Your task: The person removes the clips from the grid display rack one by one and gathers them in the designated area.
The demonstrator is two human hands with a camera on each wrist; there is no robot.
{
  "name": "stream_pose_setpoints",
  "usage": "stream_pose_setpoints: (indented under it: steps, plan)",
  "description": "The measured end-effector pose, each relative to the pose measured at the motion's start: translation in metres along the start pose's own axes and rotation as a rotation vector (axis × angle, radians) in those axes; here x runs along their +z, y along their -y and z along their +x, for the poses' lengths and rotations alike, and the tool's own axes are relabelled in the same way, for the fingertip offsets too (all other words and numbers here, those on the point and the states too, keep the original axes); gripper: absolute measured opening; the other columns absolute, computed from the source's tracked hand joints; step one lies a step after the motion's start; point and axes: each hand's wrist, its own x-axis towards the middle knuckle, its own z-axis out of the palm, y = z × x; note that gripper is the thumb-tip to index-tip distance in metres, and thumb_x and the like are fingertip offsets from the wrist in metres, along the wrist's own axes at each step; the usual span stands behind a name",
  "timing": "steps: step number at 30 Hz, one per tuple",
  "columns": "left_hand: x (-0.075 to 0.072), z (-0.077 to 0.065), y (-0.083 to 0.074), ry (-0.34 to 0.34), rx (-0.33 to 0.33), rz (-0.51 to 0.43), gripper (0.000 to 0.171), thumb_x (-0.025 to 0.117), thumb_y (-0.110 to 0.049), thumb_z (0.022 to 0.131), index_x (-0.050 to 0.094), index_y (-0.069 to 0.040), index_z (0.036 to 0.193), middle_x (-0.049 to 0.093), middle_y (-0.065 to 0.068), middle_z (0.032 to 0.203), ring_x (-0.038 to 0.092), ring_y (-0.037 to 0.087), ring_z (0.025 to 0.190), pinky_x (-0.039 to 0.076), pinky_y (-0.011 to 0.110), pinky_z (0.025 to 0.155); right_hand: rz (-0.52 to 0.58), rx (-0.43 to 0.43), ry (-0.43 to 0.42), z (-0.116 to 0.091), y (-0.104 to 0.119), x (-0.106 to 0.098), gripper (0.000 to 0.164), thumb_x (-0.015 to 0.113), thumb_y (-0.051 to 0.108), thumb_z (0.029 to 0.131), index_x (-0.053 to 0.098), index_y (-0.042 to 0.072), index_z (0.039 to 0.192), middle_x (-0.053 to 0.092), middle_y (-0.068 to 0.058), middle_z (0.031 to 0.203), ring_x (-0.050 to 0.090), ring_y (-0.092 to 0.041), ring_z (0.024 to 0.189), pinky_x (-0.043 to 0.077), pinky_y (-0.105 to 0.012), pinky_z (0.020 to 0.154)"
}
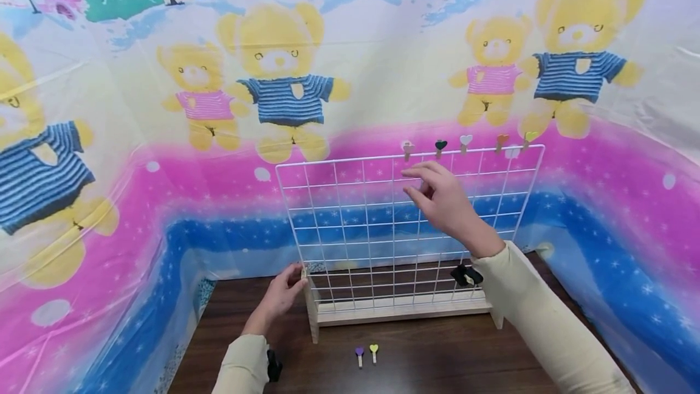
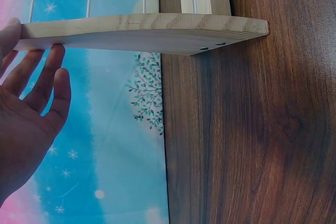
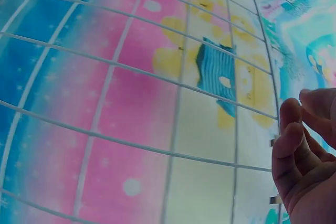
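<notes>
A white wire grid (image 1: 350, 230) stands in a pale wooden base (image 1: 404, 315). My left hand (image 1: 281, 290) grips the upper part of the stand's left wooden side piece (image 2: 157, 24), thumb on one face and fingers on the other. In front of the grid's upper part, my right hand (image 1: 443, 199) is raised, thumb and forefinger apart, holding nothing visible. Small heart clothespins sit along the top wire: a pale one (image 1: 407, 149), a dark green one (image 1: 440, 147), a white one (image 1: 465, 141), an orange one (image 1: 501, 141) and a yellow one (image 1: 528, 138).
On the dark wood table (image 1: 437, 357), a purple heart clothespin (image 1: 359, 355) and a yellow heart clothespin (image 1: 374, 352) lie side by side before the stand. A printed bear curtain (image 1: 383, 78) hangs behind and on both sides.
</notes>
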Motion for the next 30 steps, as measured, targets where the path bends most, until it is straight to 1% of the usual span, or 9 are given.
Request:
stream_pose_setpoints:
  steps: [6,10,14,17,20,22,24,27,30]
  plan:
    - [0.001,0.002,0.000,-0.006,0.011,-0.001,0.036,0.056,-0.012,0.097,0.052,-0.009,0.132,0.056,0.013,0.125,0.054,0.029,0.111,0.048,0.044,0.085,0.008,-0.050,-0.100,0.018,0.004,-0.009,0.031,0.071,0.001,0.083,0.065,-0.003,0.114,0.059,-0.012,0.111,0.050,-0.008,0.056,0.045,-0.020,0.052]
    - [0.001,0.002,0.001,-0.006,0.018,-0.012,0.036,0.055,-0.011,0.097,0.052,-0.008,0.133,0.056,0.014,0.125,0.054,0.030,0.110,0.048,0.045,0.085,0.030,-0.042,-0.134,0.026,0.005,-0.011,0.031,0.069,0.000,0.085,0.066,0.000,0.115,0.059,-0.011,0.110,0.052,-0.007,0.056,0.044,-0.018,0.051]
    - [0.001,0.001,0.002,-0.002,0.009,-0.013,0.037,0.055,-0.012,0.097,0.051,-0.007,0.133,0.056,0.014,0.126,0.054,0.030,0.111,0.048,0.045,0.085,0.049,-0.021,-0.148,0.030,0.006,-0.013,0.028,0.068,0.001,0.086,0.067,0.001,0.114,0.059,-0.010,0.107,0.053,-0.008,0.056,0.044,-0.017,0.051]
    - [0.001,0.000,0.002,0.002,0.019,-0.004,0.037,0.055,-0.012,0.097,0.050,-0.004,0.133,0.055,0.016,0.126,0.054,0.031,0.111,0.048,0.045,0.085,0.036,0.010,-0.142,0.032,0.008,-0.014,0.028,0.068,0.003,0.087,0.066,0.001,0.115,0.059,-0.010,0.109,0.054,-0.009,0.057,0.046,-0.018,0.053]
    - [0.002,0.000,0.002,-0.002,0.020,0.003,0.037,0.055,-0.011,0.097,0.051,-0.006,0.133,0.055,0.015,0.125,0.054,0.031,0.110,0.048,0.045,0.085,0.012,0.062,-0.119,0.035,0.009,-0.014,0.029,0.066,0.006,0.088,0.065,0.002,0.117,0.058,-0.009,0.112,0.058,-0.011,0.060,0.048,-0.021,0.054]
    - [0.002,0.001,0.001,-0.006,0.014,0.004,0.037,0.054,-0.011,0.097,0.051,-0.007,0.133,0.056,0.014,0.125,0.054,0.030,0.110,0.048,0.045,0.085,0.002,0.109,-0.088,0.037,0.010,-0.014,0.031,0.065,0.007,0.090,0.063,0.003,0.120,0.058,-0.009,0.114,0.060,-0.013,0.061,0.049,-0.024,0.053]
    - [0.002,0.001,0.002,-0.009,0.011,0.005,0.037,0.054,-0.011,0.097,0.051,-0.009,0.133,0.056,0.013,0.124,0.055,0.028,0.109,0.048,0.044,0.084,0.006,0.155,-0.054,0.039,0.010,-0.014,0.031,0.062,0.009,0.092,0.062,0.003,0.122,0.058,-0.009,0.110,0.060,-0.013,0.060,0.049,-0.026,0.051]
    - [0.002,0.001,0.001,-0.008,0.014,0.007,0.037,0.054,-0.011,0.097,0.050,-0.008,0.135,0.056,0.013,0.125,0.055,0.028,0.109,0.049,0.044,0.084,0.020,0.210,-0.020,0.041,0.011,-0.013,0.029,0.060,0.011,0.094,0.062,0.004,0.122,0.057,-0.008,0.103,0.058,-0.013,0.057,0.047,-0.026,0.048]
    - [0.001,0.001,0.001,-0.005,0.009,0.007,0.038,0.054,-0.011,0.097,0.050,-0.008,0.135,0.055,0.014,0.127,0.054,0.029,0.110,0.049,0.044,0.084,0.018,0.223,-0.018,0.044,0.011,-0.013,0.027,0.058,0.013,0.095,0.064,0.005,0.120,0.057,-0.006,0.096,0.056,-0.012,0.053,0.045,-0.026,0.045]
